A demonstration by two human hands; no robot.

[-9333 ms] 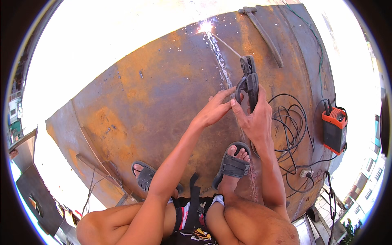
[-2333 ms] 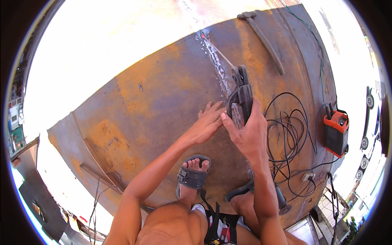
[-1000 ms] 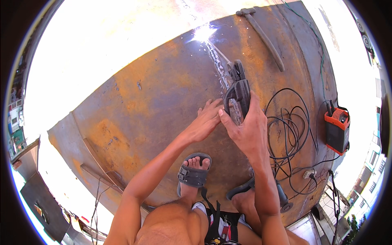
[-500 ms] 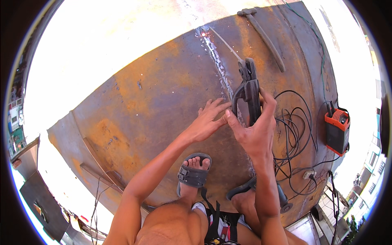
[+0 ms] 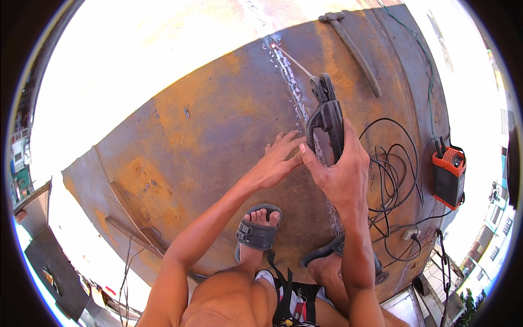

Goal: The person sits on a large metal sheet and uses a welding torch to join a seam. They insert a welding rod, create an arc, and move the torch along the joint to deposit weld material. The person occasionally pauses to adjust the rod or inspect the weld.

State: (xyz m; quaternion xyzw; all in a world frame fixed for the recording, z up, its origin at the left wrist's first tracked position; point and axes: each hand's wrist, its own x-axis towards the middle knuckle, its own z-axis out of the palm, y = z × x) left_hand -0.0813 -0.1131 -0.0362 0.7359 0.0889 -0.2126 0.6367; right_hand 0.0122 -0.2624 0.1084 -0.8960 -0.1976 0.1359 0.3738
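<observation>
Flat strips [image 5: 133,234] lie along the lower-left edge of the rusty steel plate [image 5: 207,120], well apart from the work. Left sandal [image 5: 256,238] is planted toward the plate's near edge, left of the seam. Left hand [image 5: 280,158] is back up, fingers loosely fanned, nothing visible in it, thumb close to the right thumb; can't tell if it bears on the plate. Electrode [image 5: 294,62] tip is at the far end of the rough weld bead [image 5: 295,91], small glow there, contact unclear. Rod looks stiff, coating probably brittle, likely too hot to touch. Black electrode holder [image 5: 329,111] is over the plate's middle, just right of the bead: rigid, probably moderate weight plus cable drag. Best hold is the insulated handle, clear of the rod end. Right hand [image 5: 346,171] is wrapped round that handle, thumb by the lever. Hammer [image 5: 354,54] sits right of the rod, head at the far edge of the plate's shaded part. Black cable coil [image 5: 400,163] is loose beside the right wrist, the main snag risk. White socket [image 5: 409,234] and orange-black welding machine [image 5: 449,174] are by the right edge, chain [image 5: 444,267] at the near-right corner.
</observation>
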